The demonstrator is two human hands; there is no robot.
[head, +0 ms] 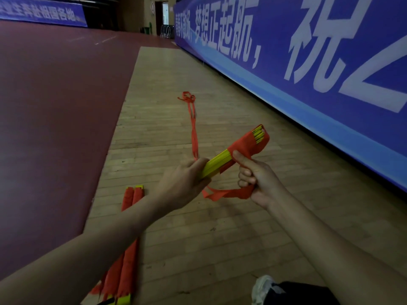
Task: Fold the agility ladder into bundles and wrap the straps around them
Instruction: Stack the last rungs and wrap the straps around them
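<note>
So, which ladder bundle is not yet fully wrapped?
The held bundle, in the left hand, the right hand gripping its strap: yellow rungs show bare. Both floor bundles are wrapped red.

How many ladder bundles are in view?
3. One held bundle between left hand and right hand, partly wrapped; two wrapped bundles side by side on the floor, partly hidden by the left forearm.

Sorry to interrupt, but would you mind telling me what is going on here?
A person is bundling an agility ladder on a wooden floor. The left hand grips a stack of flat yellow plastic rungs, whose far end is already wound in red fabric strap. The right hand holds the strap's loose part. Two red-wrapped bundles lie on the floor; a loose strap tail trails away.
</note>
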